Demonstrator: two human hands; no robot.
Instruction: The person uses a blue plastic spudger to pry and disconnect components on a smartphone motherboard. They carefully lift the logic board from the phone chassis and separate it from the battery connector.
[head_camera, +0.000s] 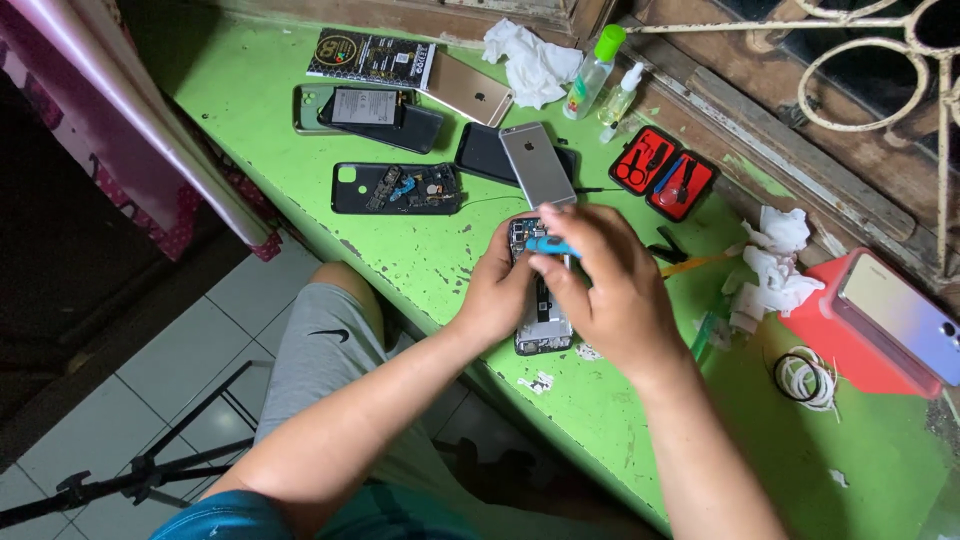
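Opened phone (543, 320) on green table (420, 250) mostly hidden under both hands, left hand (497, 290) gripping its edge, right hand (610, 285) fingers pinching blue tool (552, 245), tip hidden.

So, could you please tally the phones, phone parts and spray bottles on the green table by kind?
Whole phones, back up: 3 (gold, silver, iridescent)
Opened phones: 3 (under the hands, black, with battery)
Spray bottles: 2
Total: 8
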